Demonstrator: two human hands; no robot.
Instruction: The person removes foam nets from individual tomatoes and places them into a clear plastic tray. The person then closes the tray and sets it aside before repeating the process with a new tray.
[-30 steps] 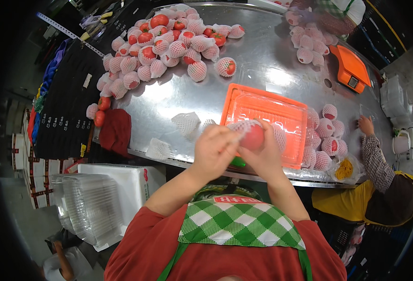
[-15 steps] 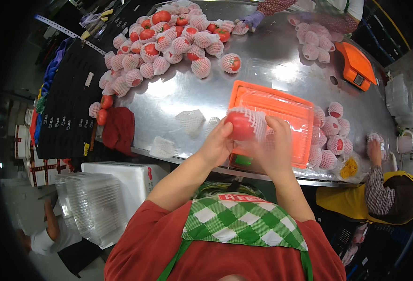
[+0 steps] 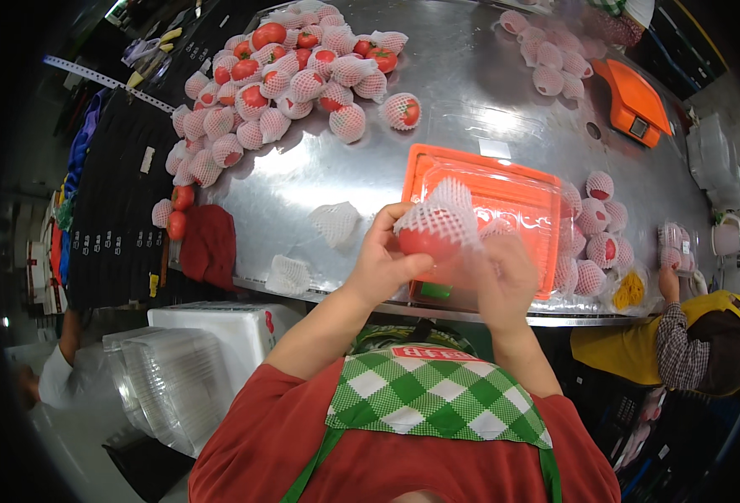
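Observation:
My left hand [image 3: 380,258] is wrapped round a red tomato [image 3: 427,245], above the near left part of an orange tray. A white foam net [image 3: 447,210] covers the tomato's upper side and sticks up beyond it, while red skin shows below. At the tomato's right, my right hand [image 3: 508,277] is curled with its fingers drawn together at the net's edge; they are partly blurred. Beneath the hands, a clear plastic box [image 3: 491,180] lies in the orange tray [image 3: 548,281]. Another netted fruit [image 3: 495,227] shows partly behind my right hand.
Netted tomatoes [image 3: 252,101] are heaped at the far left of the metal table [image 3: 277,184]. Loose foam nets [image 3: 334,223] lie left of the tray. More netted fruit [image 3: 592,218] and an orange scale [image 3: 636,109] are at the right. A co-worker's hand [image 3: 669,285] touches a filled pack [image 3: 676,245].
The foam net has shifted from the tomato's right side to its top. My right fingers have gone from spread to curled. The co-worker's gloved hand at the far side has left the view.

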